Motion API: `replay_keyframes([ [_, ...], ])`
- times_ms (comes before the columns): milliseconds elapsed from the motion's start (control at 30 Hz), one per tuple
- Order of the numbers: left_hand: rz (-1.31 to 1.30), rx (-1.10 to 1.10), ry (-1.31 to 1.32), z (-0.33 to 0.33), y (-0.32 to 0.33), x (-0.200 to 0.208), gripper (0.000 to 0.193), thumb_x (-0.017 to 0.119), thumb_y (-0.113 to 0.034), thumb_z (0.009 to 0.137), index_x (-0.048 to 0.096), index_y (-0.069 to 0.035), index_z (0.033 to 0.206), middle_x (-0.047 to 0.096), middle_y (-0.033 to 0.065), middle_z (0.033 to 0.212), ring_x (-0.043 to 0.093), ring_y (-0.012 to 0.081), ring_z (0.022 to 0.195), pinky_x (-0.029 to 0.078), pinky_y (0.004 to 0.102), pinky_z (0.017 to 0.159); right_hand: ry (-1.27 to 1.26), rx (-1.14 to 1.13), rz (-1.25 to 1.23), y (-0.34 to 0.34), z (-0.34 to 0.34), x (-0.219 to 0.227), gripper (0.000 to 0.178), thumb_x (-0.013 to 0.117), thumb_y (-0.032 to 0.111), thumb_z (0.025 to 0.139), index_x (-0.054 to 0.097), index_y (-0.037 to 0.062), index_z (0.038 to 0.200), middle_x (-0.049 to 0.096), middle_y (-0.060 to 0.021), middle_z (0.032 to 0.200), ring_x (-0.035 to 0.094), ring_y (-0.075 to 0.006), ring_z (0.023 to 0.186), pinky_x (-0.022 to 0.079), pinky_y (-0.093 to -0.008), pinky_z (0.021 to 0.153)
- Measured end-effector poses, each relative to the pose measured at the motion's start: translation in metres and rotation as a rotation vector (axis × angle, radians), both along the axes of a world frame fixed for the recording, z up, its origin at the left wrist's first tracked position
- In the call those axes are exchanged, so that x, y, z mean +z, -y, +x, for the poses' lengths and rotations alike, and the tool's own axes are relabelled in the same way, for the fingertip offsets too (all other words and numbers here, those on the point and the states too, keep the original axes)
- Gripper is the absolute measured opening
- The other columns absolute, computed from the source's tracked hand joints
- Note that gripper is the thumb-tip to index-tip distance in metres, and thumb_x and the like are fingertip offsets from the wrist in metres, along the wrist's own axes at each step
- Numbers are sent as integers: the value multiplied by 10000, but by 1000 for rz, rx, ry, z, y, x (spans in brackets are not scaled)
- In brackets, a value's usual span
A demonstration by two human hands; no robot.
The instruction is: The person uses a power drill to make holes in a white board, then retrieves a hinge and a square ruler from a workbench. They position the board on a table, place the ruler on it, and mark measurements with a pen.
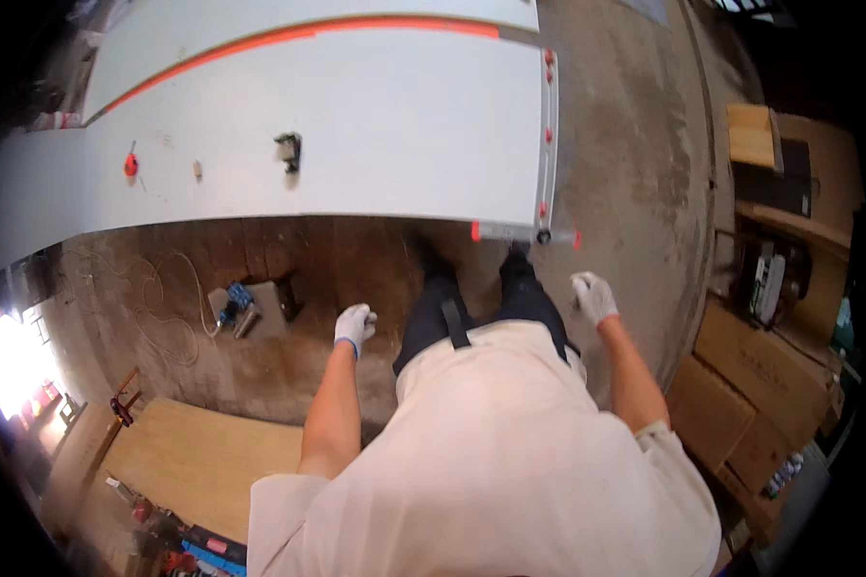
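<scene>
My left hand [356,327], in a white glove with a blue cuff, hangs in the air left of my legs. Its fingers are loosely curled and I see nothing in them. Out to the right, my right hand [595,296] wears a similar glove with a reddish cuff. The fingers there are half bent, apart and without anything visible between them. Both hands are off the large white panel [404,125] in front of me. Along the panel's right end lies a metal rail [551,115] with red pieces, joined near my side to a clear crossbar [515,232] with red ends.
On the panel lie a black-and-grey tool [289,152], a small block [197,170] and a red tape measure [131,163]. An orange strip [298,31] crosses its far part. A blue power tool [236,306] sits low at left with a hose. Cardboard boxes [760,361] stand right.
</scene>
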State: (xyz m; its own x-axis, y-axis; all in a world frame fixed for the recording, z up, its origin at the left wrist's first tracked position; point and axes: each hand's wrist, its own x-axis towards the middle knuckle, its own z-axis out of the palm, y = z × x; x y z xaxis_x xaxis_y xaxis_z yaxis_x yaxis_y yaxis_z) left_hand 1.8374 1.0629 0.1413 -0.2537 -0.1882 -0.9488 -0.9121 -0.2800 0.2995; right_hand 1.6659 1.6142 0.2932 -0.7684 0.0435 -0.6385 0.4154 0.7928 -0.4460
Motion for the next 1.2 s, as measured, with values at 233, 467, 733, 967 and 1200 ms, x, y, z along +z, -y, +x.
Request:
replay_keyframes([
  [233,568,-148,-239,-166,-99,167,461,580,-337,1088,568,-41,1442,654,136,1351,683,234,1112,576,386,983,-88,41,-618,213,-73,163,250,602,137,1007,751,25,1173,785,-156,1030,770,-231,877,592,-353,839],
  [467,1312,-289,16,-220,-216,254,755,412,-663,1079,583,-34,1461,646,141,1449,647,227,1264,473,342,1119,-696,771,-997,354,-88,243,158,695,214,960,744,99,1057,745,-104,926,718,-293,834,590,-401,761],
  [733,1317,-550,-291,-191,-220,298,743,445,-613,1090,548,15,1474,673,180,1398,673,259,1235,508,395,1080,-765,915,-958,356,-49,233,239,659,291,964,601,132,796,609,-104,634,650,-339,609,510,-466,558],
  [967,810,-884,-393,-199,-230,294,489,456,-436,1132,668,-21,1279,695,131,1261,660,220,1143,503,366,1030,-638,898,-853,332,-46,227,250,585,306,990,675,102,877,698,-113,752,699,-346,750,555,-475,683],
  [1200,950,-632,-541,-206,-262,357,294,530,-274,1095,686,-50,987,690,26,958,644,119,877,534,301,813,-717,813,-896,315,-46,231,228,621,305,991,654,129,851,665,-100,700,687,-337,711,543,-466,631],
])
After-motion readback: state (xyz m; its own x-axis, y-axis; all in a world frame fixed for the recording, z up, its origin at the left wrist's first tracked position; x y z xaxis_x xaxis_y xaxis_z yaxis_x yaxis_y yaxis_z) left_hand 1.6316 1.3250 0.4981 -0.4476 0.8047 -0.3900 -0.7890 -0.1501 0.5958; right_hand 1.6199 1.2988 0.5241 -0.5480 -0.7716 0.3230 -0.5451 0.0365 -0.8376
